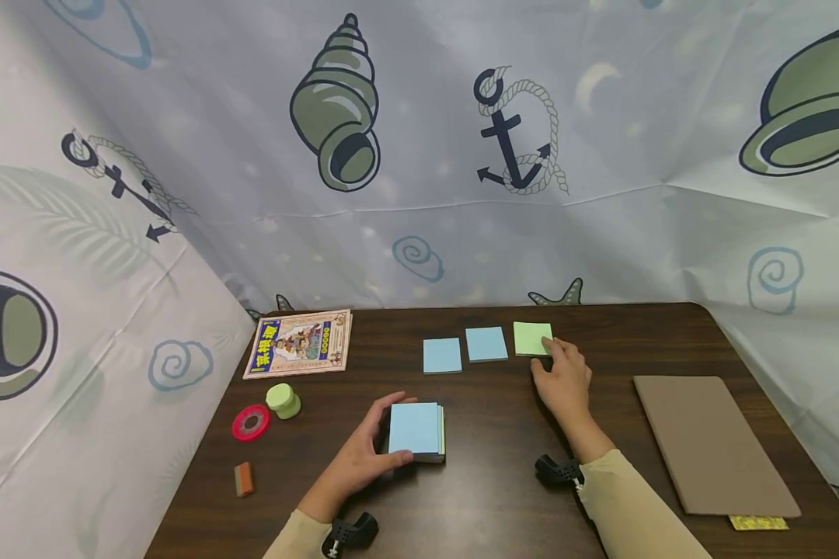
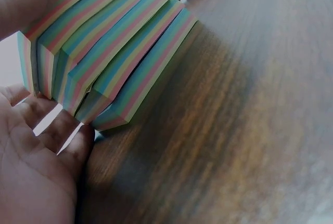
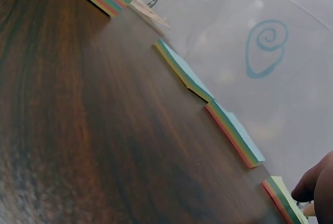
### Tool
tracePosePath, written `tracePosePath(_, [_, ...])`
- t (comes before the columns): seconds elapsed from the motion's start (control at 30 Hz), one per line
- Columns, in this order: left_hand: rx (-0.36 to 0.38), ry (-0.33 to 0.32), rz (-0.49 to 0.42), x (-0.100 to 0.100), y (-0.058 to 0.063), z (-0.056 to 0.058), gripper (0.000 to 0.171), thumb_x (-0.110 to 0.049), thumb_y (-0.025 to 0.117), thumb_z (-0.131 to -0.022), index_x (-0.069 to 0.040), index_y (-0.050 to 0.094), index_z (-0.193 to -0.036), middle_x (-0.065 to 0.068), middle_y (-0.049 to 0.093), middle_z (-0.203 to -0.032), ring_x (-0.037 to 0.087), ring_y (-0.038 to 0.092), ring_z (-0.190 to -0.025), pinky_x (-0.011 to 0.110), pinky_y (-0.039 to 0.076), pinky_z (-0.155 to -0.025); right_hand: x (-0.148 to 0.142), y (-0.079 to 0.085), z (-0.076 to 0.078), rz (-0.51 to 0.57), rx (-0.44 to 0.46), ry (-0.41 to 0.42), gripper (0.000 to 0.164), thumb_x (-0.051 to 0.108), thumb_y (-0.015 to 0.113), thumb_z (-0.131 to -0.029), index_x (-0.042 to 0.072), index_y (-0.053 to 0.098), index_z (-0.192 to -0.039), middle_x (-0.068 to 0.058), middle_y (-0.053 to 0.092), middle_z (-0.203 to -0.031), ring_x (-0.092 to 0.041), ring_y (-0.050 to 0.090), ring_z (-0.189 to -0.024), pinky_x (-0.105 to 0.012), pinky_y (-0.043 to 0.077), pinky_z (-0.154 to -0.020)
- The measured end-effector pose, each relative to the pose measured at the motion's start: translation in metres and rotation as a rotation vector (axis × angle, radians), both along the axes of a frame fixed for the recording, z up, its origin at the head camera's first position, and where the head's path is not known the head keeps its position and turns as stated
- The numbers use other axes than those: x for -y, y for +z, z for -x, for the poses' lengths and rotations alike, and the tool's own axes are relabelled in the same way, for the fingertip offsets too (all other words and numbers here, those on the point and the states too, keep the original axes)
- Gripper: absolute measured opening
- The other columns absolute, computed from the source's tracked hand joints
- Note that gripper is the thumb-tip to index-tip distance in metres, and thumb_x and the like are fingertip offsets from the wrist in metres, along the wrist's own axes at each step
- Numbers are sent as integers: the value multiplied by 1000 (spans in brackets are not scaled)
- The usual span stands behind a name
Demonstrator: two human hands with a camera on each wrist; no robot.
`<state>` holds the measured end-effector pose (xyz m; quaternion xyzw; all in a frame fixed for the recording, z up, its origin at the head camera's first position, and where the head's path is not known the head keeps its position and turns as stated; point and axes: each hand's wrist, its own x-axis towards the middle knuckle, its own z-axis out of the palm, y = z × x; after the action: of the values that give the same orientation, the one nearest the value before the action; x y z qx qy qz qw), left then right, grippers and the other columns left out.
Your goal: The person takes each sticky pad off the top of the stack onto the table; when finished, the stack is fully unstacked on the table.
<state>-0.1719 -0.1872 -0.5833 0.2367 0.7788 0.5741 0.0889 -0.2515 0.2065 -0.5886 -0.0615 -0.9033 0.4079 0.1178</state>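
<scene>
My left hand grips a tall stack of sticky note pads, thumb along the near side and fingers around the far left. The top pad is light blue; in the left wrist view the stacked pads show striped, multicoloured edges. My right hand is at the right end of a light green sticky note pad, holding its near right corner between fingers and thumb. Left of that pad lie two light blue pads, one in the middle and one at the left, spaced in a slanting row.
A comic book lies at the far left. Below it are a green round container, a red tape ring and an orange-and-grey eraser. A closed brown laptop-like slab lies at right, a yellow packet poking out beneath.
</scene>
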Motion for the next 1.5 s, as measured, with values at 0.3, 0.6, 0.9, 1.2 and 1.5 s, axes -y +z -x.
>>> tracePosePath(0.3, [23,-7,-24,-2,2,-1,103,-13,91,-88,-8,27,-169,14,44,-171,7,50,-141,17,38,-114,2,2,0,199,-142,-49,45,12,62,-107,3,60,-151,-26,49,-157,-47,42,-148,-67,28,-122])
tracePosePath(0.6, [24,1,14,-3,4,-1,100,-16,93,-88,-8,32,-167,13,46,-171,8,52,-139,18,40,-112,13,7,-9,557,-359,70,29,8,62,-111,2,69,-138,-23,64,-122,-24,61,-103,-23,48,-88])
tracePosePath(0.9, [45,41,65,-2,5,-1,98,-21,95,-86,-12,37,-165,6,50,-168,17,53,-139,21,39,-113,36,14,-22,896,-223,349,47,24,51,-117,-17,53,-140,-9,60,-87,-17,60,-65,-28,54,-56])
tracePosePath(1.2, [76,83,113,-4,-1,-2,98,-27,96,-86,-22,38,-164,2,50,-166,24,53,-141,25,40,-117,74,8,-47,931,-90,616,44,24,47,-119,-14,51,-141,-6,58,-88,-15,59,-60,-36,56,-49])
tracePosePath(1.5, [79,89,112,-3,2,-2,102,-27,95,-86,-19,34,-167,4,51,-164,24,52,-142,25,40,-117,109,12,-74,875,16,801,41,13,42,-119,-10,45,-151,-32,49,-105,-21,59,-63,-37,56,-47])
